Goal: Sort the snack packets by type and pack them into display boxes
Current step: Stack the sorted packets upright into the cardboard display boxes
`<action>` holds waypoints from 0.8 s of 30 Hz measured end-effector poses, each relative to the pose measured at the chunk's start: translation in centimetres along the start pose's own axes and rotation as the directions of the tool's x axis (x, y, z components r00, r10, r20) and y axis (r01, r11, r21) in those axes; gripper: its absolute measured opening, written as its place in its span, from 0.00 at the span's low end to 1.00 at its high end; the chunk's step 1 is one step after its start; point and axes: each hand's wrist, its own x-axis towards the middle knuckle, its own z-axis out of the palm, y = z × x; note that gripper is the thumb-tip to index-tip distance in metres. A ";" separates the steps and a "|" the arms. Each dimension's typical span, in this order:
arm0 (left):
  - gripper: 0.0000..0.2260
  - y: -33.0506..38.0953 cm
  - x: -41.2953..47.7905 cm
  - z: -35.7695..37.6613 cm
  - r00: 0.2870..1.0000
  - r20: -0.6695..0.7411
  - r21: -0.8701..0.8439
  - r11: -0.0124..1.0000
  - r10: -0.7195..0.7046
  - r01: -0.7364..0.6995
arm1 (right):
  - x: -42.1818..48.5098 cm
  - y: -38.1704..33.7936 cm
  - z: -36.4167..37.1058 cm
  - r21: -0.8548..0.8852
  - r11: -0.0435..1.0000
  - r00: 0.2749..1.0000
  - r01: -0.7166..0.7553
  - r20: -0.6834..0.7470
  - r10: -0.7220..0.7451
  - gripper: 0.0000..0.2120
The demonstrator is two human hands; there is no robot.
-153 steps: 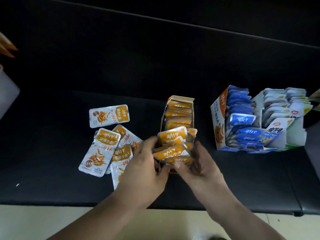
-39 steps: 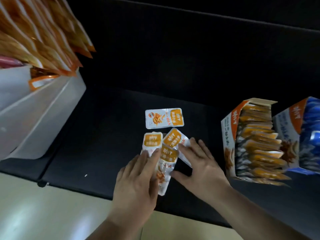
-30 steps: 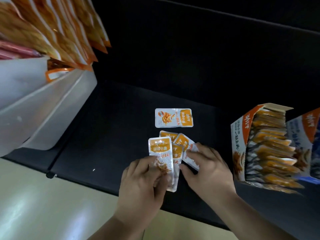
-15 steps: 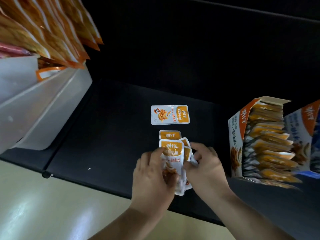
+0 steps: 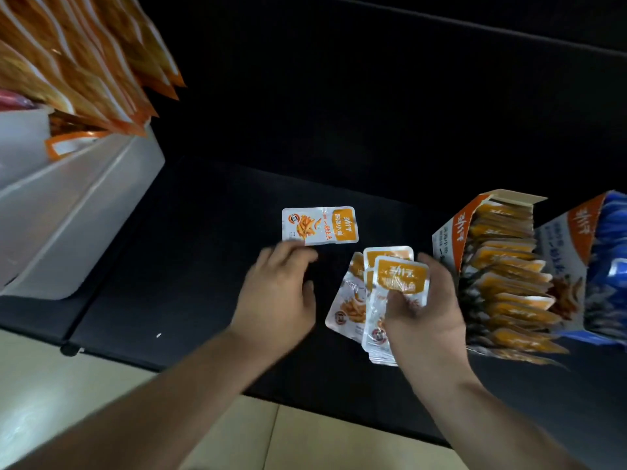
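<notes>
Since half a second ago, pulled left hand (image 5: 278, 293) off the stack and up to lone packet (image 5: 320, 225), loose spread fingertips touching its near-left corner, curled round nothing. Lying flat on black bench (image 5: 203, 266), long axis left-right, orange header to the right, silver-white body with a fish picture. Gripping fanned stack of packets (image 5: 400, 276) in right hand (image 5: 427, 313), thumb pinching the front one, long axes pointing roughly away, orange headers at far end, just left of orange display box (image 5: 451, 239) packed with same packets on edge; beyond that blue display box (image 5: 570, 239), far left white bin (image 5: 84, 205).
</notes>
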 end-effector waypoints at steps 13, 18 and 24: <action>0.08 3.1 0.0 2.0 0.944 0.228 -0.100 0.958 -0.240 0.268 | 1.2 0.4 0.4 0.015 0.991 0.991 -0.135 0.014 0.134 0.35; 0.14 2.3 0.4 -1.5 0.873 0.183 -0.538 0.697 -0.453 0.474 | 1.1 0.0 0.2 -0.034 0.995 0.992 -0.099 0.070 0.101 0.32; 0.19 5.1 -1.9 -1.2 0.851 0.443 -0.629 0.579 -0.283 0.520 | 1.8 -0.3 0.6 -0.016 0.997 0.988 -0.077 0.133 0.078 0.29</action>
